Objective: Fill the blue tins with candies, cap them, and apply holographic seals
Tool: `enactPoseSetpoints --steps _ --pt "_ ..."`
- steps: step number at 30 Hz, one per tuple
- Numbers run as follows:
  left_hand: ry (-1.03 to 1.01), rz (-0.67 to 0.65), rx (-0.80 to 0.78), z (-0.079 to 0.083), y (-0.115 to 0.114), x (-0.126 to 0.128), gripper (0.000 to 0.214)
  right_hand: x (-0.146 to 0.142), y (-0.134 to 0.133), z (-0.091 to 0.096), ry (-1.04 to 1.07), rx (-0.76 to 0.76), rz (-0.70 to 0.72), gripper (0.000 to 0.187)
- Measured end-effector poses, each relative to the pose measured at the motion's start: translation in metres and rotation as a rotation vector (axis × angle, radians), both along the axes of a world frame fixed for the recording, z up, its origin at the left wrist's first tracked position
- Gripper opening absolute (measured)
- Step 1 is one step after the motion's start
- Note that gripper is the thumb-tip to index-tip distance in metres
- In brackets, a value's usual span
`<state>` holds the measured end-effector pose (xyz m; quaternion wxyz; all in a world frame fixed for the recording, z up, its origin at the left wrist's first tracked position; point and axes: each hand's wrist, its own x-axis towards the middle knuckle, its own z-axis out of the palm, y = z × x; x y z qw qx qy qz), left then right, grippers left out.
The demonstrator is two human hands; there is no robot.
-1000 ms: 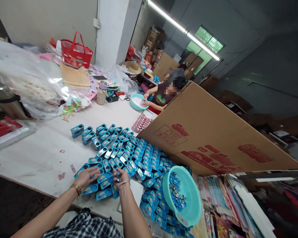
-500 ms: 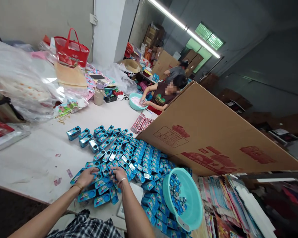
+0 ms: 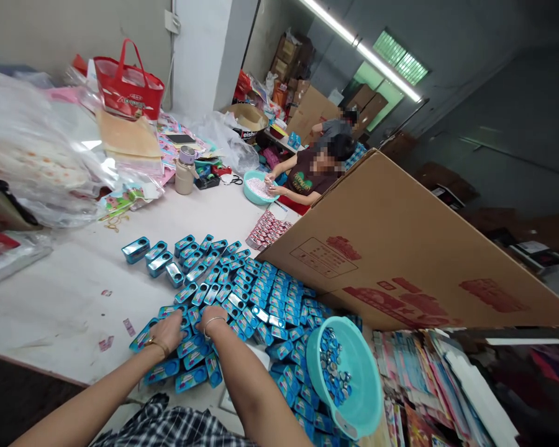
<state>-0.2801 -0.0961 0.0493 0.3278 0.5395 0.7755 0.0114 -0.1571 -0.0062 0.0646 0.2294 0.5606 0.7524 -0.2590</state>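
Note:
Many small blue tins (image 3: 261,298) lie in rows on the white table (image 3: 65,298). My left hand (image 3: 166,330) rests on the nearest tins with its fingers laid over one of them. My right hand (image 3: 210,318) is just beside it, bent down among the tins, and its fingertips are hidden. A teal basin (image 3: 359,406) with several small round metal pieces (image 3: 333,366) stands tilted on tins at my right.
A big cardboard box (image 3: 400,248) leans over the table's right side. Stacks of printed cards (image 3: 423,385) lie below it. A seated person (image 3: 314,177) works at a second teal basin (image 3: 256,189). At the back left are plastic bags (image 3: 37,149) and a red bag (image 3: 128,84).
Both hands have moved a little forward and closer together over the tins. My right hand has turned down, so the small pieces it held up are hidden.

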Motion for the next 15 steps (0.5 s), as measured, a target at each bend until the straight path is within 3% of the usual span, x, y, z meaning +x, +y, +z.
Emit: enactPoseSetpoints --steps 5,9,15 --pt "0.03 -0.027 -0.02 -0.002 0.004 0.005 0.046 -0.009 0.01 0.001 -0.061 -0.043 0.04 0.055" --pt "0.022 -0.02 0.017 0.002 0.0 0.004 0.044 0.005 0.003 0.008 -0.04 0.007 0.026 0.044" --pt "-0.053 -0.009 0.169 0.002 -0.026 0.002 0.032 0.066 -0.019 0.01 0.512 -0.177 -0.563 0.018"
